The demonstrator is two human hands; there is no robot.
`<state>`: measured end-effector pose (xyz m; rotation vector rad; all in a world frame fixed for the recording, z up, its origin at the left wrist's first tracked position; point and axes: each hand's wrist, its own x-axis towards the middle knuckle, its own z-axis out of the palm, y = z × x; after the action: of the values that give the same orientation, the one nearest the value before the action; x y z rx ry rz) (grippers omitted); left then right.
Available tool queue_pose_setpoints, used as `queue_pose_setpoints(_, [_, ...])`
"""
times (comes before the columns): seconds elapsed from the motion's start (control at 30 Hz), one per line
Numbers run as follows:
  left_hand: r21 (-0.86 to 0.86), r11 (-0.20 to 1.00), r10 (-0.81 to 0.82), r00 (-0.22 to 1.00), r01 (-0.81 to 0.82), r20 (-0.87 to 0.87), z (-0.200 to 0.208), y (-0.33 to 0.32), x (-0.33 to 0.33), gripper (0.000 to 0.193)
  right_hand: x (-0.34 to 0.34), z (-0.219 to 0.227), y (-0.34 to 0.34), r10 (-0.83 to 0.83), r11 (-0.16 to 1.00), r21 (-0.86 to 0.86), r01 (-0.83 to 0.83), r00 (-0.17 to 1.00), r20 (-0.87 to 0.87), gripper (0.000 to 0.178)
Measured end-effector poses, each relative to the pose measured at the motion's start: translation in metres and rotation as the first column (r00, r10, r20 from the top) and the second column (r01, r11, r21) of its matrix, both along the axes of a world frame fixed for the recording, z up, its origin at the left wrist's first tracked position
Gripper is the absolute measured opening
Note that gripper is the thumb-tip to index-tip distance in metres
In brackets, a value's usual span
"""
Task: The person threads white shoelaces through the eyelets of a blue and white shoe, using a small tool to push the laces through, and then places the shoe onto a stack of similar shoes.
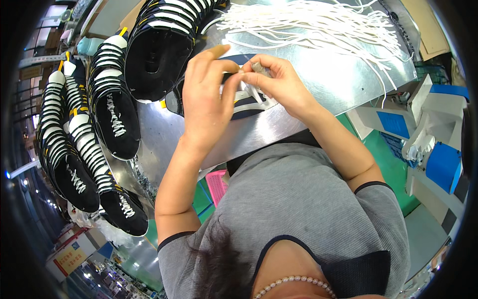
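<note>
A metal counter (328,84) fills the upper middle of the view, its sheet surface shiny and bent by the lens. Along its left side, rows of black shoe uppers (112,107) with white stripes and yellow tabs are stacked overlapping one another; several are already threaded with white laces. A further stack (159,45) is laid at the top left, just beside the hands. Across the top of the counter a loose heap of white laces (318,22) is spread, with some strands trailing off the right edge. White and blue boxes (438,134) are seen to the right, below the counter's edge, over a green floor. A pink perforated item (217,185) is seen under the counter's near edge.

In the middle, one dark upper (246,104) with white trim is lain flat on the counter beneath both hands. The left hand (206,102) is closed in a pinch, thumb and fingers pressed together on a lace end (250,92) over that upper. The right hand (279,82) is likewise closed, its fingertips gripping the same lace close against the left fingers, so that the two hands are touching.
</note>
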<state>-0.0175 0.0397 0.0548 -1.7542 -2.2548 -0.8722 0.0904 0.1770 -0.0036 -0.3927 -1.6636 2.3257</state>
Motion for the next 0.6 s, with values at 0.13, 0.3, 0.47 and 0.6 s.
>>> queue_pose_setpoints(0.13, [-0.167, 0.961, 0.248, 0.952, -0.219, 0.178, -0.001, -0.034, -0.001, 0.026, -0.004, -0.007, 0.009, -0.085, 0.996, 0.041, 0.079, 0.986, 0.143, 0.018])
queue_pose_setpoints(0.3, [-0.503, 0.859, 0.512, -0.144, 0.099, 0.847, -0.026, -0.022, -0.035, 0.065, -0.017, -0.020, -0.001, -0.099, 0.991, 0.103, 0.083, 0.982, 0.163, 0.022])
queue_pose_setpoints(0.47, [-0.442, 0.897, 0.440, 0.077, 0.022, 0.895, -0.049, -0.014, -0.024, 0.051, -0.010, -0.016, -0.003, -0.149, 0.955, 0.287, 0.072, 0.955, 0.256, 0.034])
queue_pose_setpoints(0.6, [-0.263, 0.952, 0.287, 0.156, -0.158, 0.945, -0.052, -0.018, 0.001, 0.027, -0.005, -0.014, -0.007, -0.168, 0.888, 0.461, 0.014, 0.941, 0.295, 0.039])
